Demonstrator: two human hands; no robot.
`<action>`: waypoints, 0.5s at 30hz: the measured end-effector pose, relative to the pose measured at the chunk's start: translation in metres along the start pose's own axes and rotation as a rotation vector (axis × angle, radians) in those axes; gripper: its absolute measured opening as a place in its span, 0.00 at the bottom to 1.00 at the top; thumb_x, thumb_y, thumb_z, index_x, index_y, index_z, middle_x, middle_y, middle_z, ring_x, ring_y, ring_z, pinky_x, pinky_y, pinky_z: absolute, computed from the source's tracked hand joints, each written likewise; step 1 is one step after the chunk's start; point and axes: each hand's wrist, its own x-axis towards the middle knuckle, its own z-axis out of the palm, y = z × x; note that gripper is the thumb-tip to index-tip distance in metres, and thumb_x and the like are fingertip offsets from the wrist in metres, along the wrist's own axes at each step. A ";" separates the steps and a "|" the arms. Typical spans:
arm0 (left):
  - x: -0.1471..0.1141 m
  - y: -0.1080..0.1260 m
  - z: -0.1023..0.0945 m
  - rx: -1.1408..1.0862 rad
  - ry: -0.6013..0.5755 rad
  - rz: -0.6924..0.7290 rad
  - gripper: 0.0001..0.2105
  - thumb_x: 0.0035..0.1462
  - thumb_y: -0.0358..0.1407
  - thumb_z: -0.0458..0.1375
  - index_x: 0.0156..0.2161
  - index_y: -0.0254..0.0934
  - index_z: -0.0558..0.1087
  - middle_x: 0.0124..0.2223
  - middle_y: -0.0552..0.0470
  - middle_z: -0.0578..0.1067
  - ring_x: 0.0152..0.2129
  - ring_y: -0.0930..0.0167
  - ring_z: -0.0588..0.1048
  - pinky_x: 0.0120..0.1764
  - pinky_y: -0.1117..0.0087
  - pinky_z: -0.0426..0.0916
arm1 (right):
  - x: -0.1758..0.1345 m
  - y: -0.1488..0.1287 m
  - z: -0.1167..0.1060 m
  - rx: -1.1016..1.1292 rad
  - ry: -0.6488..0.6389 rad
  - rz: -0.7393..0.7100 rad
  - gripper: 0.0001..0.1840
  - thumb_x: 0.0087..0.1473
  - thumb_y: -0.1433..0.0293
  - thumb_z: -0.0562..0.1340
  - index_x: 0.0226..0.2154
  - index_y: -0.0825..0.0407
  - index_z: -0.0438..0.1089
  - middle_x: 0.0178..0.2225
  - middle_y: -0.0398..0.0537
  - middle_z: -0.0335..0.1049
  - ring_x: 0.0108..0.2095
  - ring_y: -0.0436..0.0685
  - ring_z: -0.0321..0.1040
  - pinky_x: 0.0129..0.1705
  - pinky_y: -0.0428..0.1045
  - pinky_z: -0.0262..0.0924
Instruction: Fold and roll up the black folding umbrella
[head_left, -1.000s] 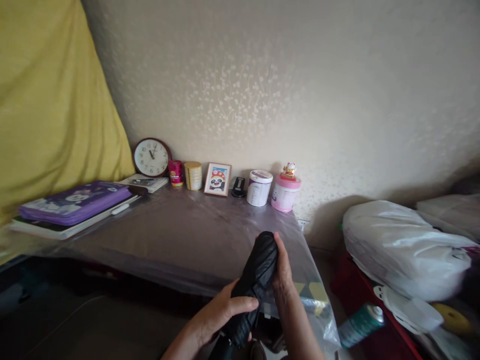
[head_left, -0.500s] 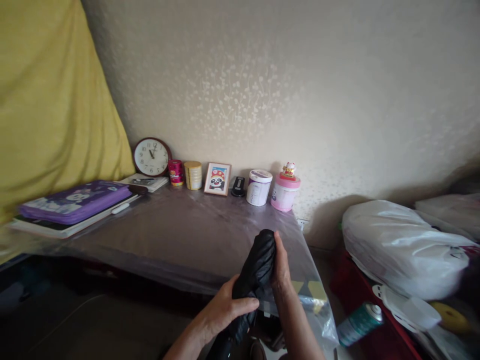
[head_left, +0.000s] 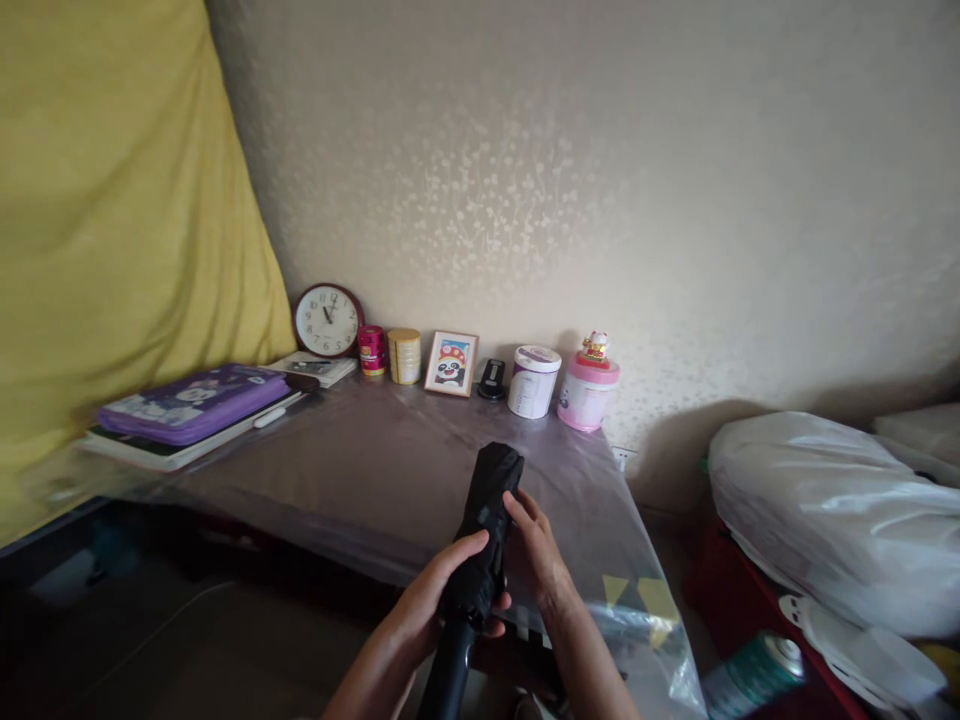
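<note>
A black folded umbrella [head_left: 487, 505] is tilted in front of me, its canopy bunched around the shaft and its smooth dark handle [head_left: 448, 670] pointing down toward me. My left hand [head_left: 450, 585] wraps the lower part of the canopy, thumb on top and fingertips showing on the far side. Higher up, my right hand [head_left: 536, 545] presses against the canopy's right side with its fingers curled onto the fabric. Both hands hold the umbrella over the near edge of the table [head_left: 360, 460].
Along the wall stand a clock [head_left: 328, 320], tins, a framed panda picture [head_left: 451, 363] and two tubs. A purple case [head_left: 195, 400] lies on the left. Right of the table are a white plastic bag [head_left: 825, 520] and a green spray can [head_left: 757, 675].
The umbrella's canopy looks slimmer and more upright, and its handle shows more. My right hand has shifted down from near the tip. The view has turned slightly left.
</note>
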 end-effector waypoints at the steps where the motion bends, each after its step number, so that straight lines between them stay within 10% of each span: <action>1: 0.000 0.001 0.000 -0.024 -0.004 -0.015 0.21 0.51 0.50 0.57 0.39 0.31 0.69 0.32 0.47 0.74 0.28 0.67 0.75 0.25 0.67 0.73 | 0.001 0.001 0.000 0.029 0.004 0.015 0.29 0.43 0.60 0.67 0.47 0.52 0.63 0.30 0.45 0.73 0.27 0.54 0.70 0.30 0.48 0.64; 7: -0.005 0.007 0.001 0.171 0.011 0.049 0.29 0.50 0.55 0.55 0.53 0.42 0.60 0.42 0.46 0.72 0.36 0.61 0.76 0.22 0.68 0.72 | 0.007 -0.005 -0.006 0.033 0.177 -0.002 0.37 0.37 0.61 0.71 0.50 0.48 0.58 0.35 0.45 0.73 0.29 0.56 0.72 0.28 0.49 0.66; 15: -0.019 0.003 -0.010 0.811 0.102 0.278 0.44 0.50 0.42 0.59 0.63 0.52 0.33 0.48 0.43 0.71 0.20 0.73 0.74 0.19 0.74 0.66 | 0.015 -0.016 -0.023 -0.114 0.360 -0.075 0.40 0.35 0.61 0.71 0.50 0.49 0.57 0.32 0.43 0.73 0.30 0.55 0.71 0.26 0.46 0.65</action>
